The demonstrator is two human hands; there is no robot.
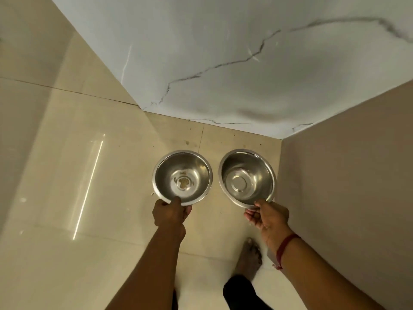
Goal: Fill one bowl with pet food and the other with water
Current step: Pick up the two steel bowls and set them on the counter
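Two round steel bowls sit side by side over the beige floor in a corner. The left bowl (182, 175) has a small brown residue at its bottom. My left hand (171, 212) grips its near rim. The right bowl (248, 177) looks bare and shiny inside, and it tilts slightly. My right hand (267, 217) pinches its near rim, thumb on top. A red thread circles my right wrist. I cannot tell whether the bowls rest on the floor or hang just above it.
A white marble-look wall (223, 63) runs behind the bowls and a beige wall (346, 175) stands at the right, forming a corner. Glossy beige floor tiles (89, 175) spread to the left. My bare foot (249, 258) stands below the right bowl.
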